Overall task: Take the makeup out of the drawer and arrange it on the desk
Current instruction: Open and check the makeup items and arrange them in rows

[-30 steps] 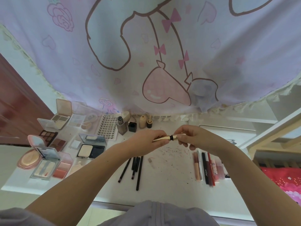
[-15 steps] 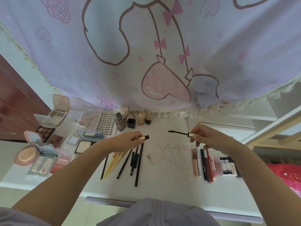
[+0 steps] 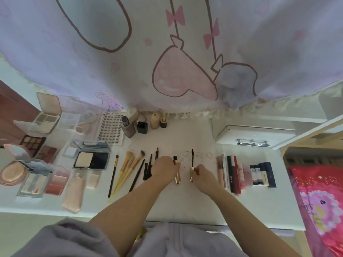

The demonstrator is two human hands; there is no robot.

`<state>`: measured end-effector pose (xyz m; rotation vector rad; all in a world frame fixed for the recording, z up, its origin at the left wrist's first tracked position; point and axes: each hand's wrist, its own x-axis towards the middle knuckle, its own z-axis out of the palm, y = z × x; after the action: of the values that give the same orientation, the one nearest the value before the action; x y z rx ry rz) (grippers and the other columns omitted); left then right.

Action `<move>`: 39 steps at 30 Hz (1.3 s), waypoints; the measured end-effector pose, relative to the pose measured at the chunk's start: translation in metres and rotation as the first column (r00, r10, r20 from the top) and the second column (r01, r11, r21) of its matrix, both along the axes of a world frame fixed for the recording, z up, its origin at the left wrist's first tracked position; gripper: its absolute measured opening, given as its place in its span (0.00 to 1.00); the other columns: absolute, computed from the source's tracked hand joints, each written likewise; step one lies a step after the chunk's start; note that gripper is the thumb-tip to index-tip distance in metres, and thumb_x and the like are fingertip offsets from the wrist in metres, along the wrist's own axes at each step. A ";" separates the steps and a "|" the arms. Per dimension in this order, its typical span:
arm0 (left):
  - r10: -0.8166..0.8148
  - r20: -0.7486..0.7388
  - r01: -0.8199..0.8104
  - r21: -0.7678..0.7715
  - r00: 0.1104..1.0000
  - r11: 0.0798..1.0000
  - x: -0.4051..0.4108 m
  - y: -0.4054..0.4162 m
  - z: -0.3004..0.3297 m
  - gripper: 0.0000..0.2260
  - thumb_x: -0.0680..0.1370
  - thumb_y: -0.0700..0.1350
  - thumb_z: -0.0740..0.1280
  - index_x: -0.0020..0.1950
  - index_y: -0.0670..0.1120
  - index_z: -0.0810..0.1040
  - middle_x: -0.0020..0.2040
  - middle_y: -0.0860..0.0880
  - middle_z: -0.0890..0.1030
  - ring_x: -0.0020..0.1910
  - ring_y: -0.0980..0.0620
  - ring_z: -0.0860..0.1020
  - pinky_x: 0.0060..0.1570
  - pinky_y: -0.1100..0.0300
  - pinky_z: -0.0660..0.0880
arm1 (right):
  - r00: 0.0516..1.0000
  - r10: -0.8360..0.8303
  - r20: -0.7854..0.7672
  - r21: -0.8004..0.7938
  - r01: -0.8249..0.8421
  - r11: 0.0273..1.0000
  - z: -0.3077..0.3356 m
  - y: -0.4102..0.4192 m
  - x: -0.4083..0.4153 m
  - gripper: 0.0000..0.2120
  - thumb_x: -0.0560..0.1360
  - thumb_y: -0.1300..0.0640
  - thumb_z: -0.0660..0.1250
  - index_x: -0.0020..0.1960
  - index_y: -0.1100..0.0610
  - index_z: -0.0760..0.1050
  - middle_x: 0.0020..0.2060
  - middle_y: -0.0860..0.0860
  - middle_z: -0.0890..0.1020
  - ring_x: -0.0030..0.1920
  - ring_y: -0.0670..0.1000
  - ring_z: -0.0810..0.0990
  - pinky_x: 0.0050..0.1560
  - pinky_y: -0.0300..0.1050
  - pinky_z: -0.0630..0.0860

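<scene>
A pale curtain [image 3: 167,52] printed with pink bows and a heart hangs over the back of a white desk [image 3: 185,201]. Compacts and eyeshadow palettes [image 3: 91,158] fill the desk's left side; a row of lip products [image 3: 245,171] lies at the right. Makeup brushes [image 3: 128,169] and dark pencils lie side by side left of centre. At centre, the left hand [image 3: 164,166] grips a gold mascara tube [image 3: 177,173] lying on the desk, black neck pointing away. Just beside it, apart, the right hand [image 3: 201,174] pinches the gold cap of the mascara wand [image 3: 192,164], whose black brush points away along the desk.
</scene>
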<state>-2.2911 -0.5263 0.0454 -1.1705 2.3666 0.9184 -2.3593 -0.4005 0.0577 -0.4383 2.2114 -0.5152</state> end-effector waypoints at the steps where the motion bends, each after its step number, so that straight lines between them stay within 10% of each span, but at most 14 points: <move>1: -0.062 0.052 0.067 -0.084 0.997 0.994 -0.001 0.000 -0.003 0.18 0.79 0.56 0.58 0.49 0.43 0.78 0.48 0.45 0.79 0.50 0.47 0.78 0.43 0.56 0.75 | 1.000 0.018 -0.023 0.006 -0.018 1.000 -0.002 -0.002 0.003 0.12 0.81 0.49 0.54 0.50 0.58 0.67 0.41 0.51 0.74 0.41 0.51 0.73 0.41 0.43 0.68; 19: -0.295 -0.099 0.232 -0.408 0.950 0.883 0.004 -0.017 0.002 0.14 0.81 0.52 0.53 0.57 0.44 0.71 0.54 0.47 0.76 0.54 0.48 0.72 0.50 0.56 0.70 | 0.980 0.122 -0.159 0.086 -0.109 0.990 -0.003 -0.021 -0.010 0.17 0.80 0.43 0.55 0.49 0.57 0.70 0.43 0.52 0.78 0.42 0.52 0.76 0.41 0.44 0.72; 27: -0.509 -0.110 0.482 -0.205 0.854 0.852 -0.067 0.080 -0.006 0.14 0.81 0.49 0.54 0.62 0.43 0.69 0.60 0.45 0.74 0.60 0.46 0.71 0.55 0.54 0.67 | 0.958 0.108 -0.267 0.146 -0.071 0.987 0.008 0.043 -0.101 0.09 0.80 0.55 0.55 0.48 0.55 0.73 0.40 0.51 0.78 0.39 0.49 0.77 0.43 0.44 0.75; 34: -0.394 0.061 0.397 -0.234 0.917 0.888 -0.091 0.105 -0.018 0.16 0.81 0.50 0.53 0.64 0.43 0.68 0.62 0.45 0.73 0.62 0.46 0.71 0.60 0.55 0.66 | 0.961 0.152 -0.230 0.161 -0.117 0.980 -0.003 0.039 -0.112 0.13 0.79 0.49 0.58 0.44 0.57 0.74 0.36 0.50 0.77 0.39 0.51 0.76 0.42 0.45 0.74; 39: -0.336 -0.104 0.318 -0.155 0.936 0.935 -0.078 0.087 -0.012 0.15 0.81 0.49 0.54 0.62 0.41 0.69 0.60 0.44 0.73 0.60 0.47 0.70 0.53 0.56 0.70 | 0.988 0.105 -0.117 0.102 -0.094 0.990 0.001 0.029 -0.114 0.20 0.79 0.46 0.57 0.40 0.60 0.77 0.31 0.50 0.77 0.34 0.50 0.76 0.37 0.42 0.70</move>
<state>-2.3691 -0.4392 0.0330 -0.7419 2.6575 0.7470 -2.4734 -0.3714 0.0589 -0.5389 2.3065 -0.3350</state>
